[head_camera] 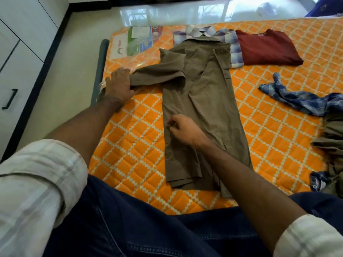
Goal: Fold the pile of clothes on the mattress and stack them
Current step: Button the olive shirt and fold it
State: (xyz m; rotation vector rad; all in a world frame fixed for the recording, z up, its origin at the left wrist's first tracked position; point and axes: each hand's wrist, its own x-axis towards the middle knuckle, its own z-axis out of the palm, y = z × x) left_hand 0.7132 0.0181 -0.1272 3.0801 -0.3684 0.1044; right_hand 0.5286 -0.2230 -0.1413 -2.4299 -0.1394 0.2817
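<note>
A pale glossy floor runs along the far and left sides of the room, with white cabinet doors and a dark handle at the left edge. Filling most of the view is the mattress, covered in an orange quilted pattern of white diamonds, still in clear plastic wrap with a printed label at its far left corner.

Lying lengthwise down the middle of the mattress is an olive-brown shirt, collar at the far end, its right side already folded inward and its left sleeve stretched out sideways. Beyond its collar lies a folded checked shirt in purple and white, partly under the brown one, and just beside that a folded maroon garment. At the right edge sits the unfolded pile: a crumpled blue plaid cloth on the far side and olive fabric nearer.

The person sits at the near edge in dark blue jeans, pale checked sleeves rolled up. The left hand lies over the end of the outstretched sleeve, thumb tucked under the cuff, taking it in its grip. The right hand rests on the shirt's body near its left edge, fingers curled and pinching the fabric.
</note>
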